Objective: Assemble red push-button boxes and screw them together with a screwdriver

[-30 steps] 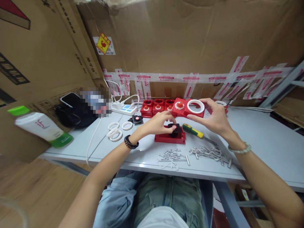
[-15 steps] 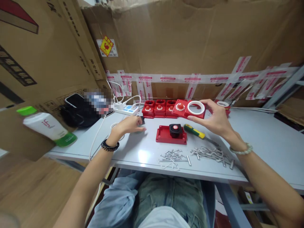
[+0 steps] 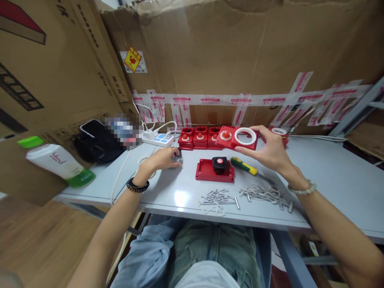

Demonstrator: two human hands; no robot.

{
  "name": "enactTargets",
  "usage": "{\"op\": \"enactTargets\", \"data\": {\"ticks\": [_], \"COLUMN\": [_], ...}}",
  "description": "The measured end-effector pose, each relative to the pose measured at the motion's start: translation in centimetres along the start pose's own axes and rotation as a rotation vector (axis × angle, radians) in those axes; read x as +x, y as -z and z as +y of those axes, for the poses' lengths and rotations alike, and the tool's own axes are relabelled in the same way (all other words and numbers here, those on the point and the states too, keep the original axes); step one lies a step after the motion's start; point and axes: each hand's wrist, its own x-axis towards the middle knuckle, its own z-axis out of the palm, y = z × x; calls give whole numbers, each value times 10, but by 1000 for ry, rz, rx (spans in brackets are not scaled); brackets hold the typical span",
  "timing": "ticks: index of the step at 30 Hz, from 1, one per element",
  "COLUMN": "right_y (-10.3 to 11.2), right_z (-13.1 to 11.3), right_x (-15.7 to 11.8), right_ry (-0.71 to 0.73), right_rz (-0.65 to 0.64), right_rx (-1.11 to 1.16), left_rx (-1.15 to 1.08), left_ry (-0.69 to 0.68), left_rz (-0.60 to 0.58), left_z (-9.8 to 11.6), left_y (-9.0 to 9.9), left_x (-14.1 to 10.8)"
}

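My right hand [image 3: 273,150] is closed on the right end of a red box cover [image 3: 220,140], lifted above the table. The cover bears a red dome button and a wide white ring [image 3: 245,136] round an opening. My left hand [image 3: 162,159] is low over the table at left, its fingers bent round a small black part [image 3: 179,152], mostly hidden. Between the hands lies an open red box base [image 3: 204,171], with a black switch block [image 3: 220,165] with a red-and-white top at its right end. A green-and-yellow screwdriver [image 3: 244,166] lies to its right.
Several red button boxes [image 3: 200,138] line the back by a white power strip [image 3: 158,138]. Loose screws [image 3: 217,197] and a tangle of white cords with metal pins [image 3: 264,194] lie in front. A bottle [image 3: 57,162] stands tilted at left; cardboard [image 3: 225,52] walls the back.
The view has shifted slightly. My left fingers have drawn in a little round the small black part. My right hand keeps the cover in nearly the same place.
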Motion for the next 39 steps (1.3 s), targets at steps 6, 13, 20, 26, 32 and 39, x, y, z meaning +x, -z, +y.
{"op": "enactTargets", "data": {"ticks": [6,13,20,26,32,39], "right_y": [1,2,4,3,3,2], "right_z": [-1,3,4,3,3,2], "right_x": [1,1,1,0,1,0], "right_ry": [-12,-11,-4,-18,-16,-24], "right_rz": [34,62,65,48,50,40], "right_rx": [-22,-10,-2,12,-13,-27], "left_rx": [-231,-412,-472,-510,-504,-487], "left_ry": [-313,-588,-596,-595,-586,-585], "left_rz": [161,184,118,135,120,136], "left_z": [44,110,110,108,110,110], "left_y": [24,19,0,-3,-4,-4], "left_x": [-2,23,38,38,37,37]}}
